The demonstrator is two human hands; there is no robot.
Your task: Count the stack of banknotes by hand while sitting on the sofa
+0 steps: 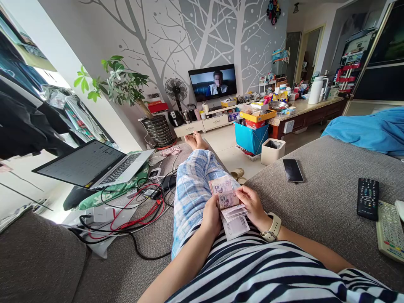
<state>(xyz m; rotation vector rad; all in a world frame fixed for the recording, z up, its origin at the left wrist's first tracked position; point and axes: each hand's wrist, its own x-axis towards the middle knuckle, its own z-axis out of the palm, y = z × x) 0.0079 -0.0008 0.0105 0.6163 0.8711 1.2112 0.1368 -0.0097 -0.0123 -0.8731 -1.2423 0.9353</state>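
In a cluttered living room, I am looking down a grey sofa (331,198), an open laptop (94,164) sitting at far left. On the lap, the left hand (212,216) is clasping a fanned stack of banknotes (229,201) while the right hand (252,206) is pinching the top notes' right edge. I am judging the paper light, limp and slippery, best clamped flat across the stack's middle; a phone (293,170) is lying further right.
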